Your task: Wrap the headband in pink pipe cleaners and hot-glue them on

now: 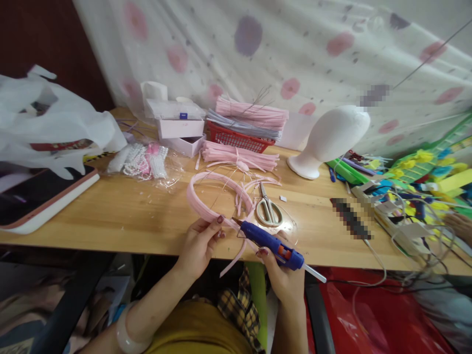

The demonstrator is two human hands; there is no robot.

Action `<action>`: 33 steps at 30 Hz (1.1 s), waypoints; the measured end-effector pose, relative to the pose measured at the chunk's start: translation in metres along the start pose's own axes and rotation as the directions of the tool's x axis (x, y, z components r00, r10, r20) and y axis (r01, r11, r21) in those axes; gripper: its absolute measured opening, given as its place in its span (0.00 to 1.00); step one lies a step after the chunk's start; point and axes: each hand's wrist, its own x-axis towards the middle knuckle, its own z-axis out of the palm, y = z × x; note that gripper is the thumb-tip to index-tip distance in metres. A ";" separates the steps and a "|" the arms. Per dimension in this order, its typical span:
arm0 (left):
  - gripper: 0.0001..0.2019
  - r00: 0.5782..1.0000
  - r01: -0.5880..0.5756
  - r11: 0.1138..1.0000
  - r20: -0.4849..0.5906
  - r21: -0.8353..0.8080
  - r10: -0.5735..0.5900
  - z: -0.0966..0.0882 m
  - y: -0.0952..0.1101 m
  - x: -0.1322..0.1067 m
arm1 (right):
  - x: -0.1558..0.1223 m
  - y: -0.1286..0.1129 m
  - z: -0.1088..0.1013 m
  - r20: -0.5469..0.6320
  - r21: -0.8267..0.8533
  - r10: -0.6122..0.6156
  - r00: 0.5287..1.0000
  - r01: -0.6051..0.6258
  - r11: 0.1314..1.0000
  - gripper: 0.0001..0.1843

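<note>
My left hand (201, 243) pinches the near side of a pink fabric-wrapped headband (191, 191), which curves up and away from me over the table edge. A loose pink strip (233, 259) hangs down from the band below my hands. In my right hand (282, 270) is a blue glue gun (265, 239), closed in my fingers, a glue stick poking out of its rear. Its nozzle points left and is close to the band beside my left fingertips; whether it touches I cannot tell. Scissors (269, 209) with pale handles lie just beyond the gun.
Bundles of pink strips (241, 158) lie before a red basket (238, 137). A white foam head (328, 140) stands back right, cables and a power strip (398, 223) at right. Bagged pearl beads (143, 160) and a tablet-like device (44, 196) are left. Another person's hand (459, 226) shows far right.
</note>
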 end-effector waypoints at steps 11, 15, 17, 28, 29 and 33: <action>0.17 1.000 -0.012 1.000 0.023 0.014 0.012 0.000 0.000 0.001 | 0.000 0.000 0.003 -0.034 -0.010 0.004 0.999 -0.004 1.000 0.17; 0.17 0.999 -0.020 0.999 0.033 0.026 0.019 0.001 0.001 0.000 | -0.001 0.006 -0.002 -0.073 0.010 0.041 0.996 -0.041 0.999 0.17; 0.16 0.999 -0.013 0.999 0.042 0.029 0.012 0.001 0.001 -0.001 | 0.001 0.014 -0.014 -0.181 0.000 0.124 0.976 -0.127 0.992 0.19; 0.15 0.998 -0.011 1.000 0.069 -0.024 0.012 0.000 0.000 0.000 | 0.030 0.086 -0.101 -0.492 -0.372 0.382 0.783 -0.585 0.720 0.32; 0.15 0.997 -0.012 1.000 0.070 -0.025 0.013 -0.001 0.000 0.000 | 0.028 0.085 -0.103 -0.508 -0.372 0.359 0.783 -0.575 0.729 0.35; 0.15 0.998 -0.016 1.000 0.060 -0.022 0.017 -0.002 -0.002 0.001 | 0.008 0.054 -0.104 -0.663 -0.460 0.049 0.747 -0.458 0.761 0.39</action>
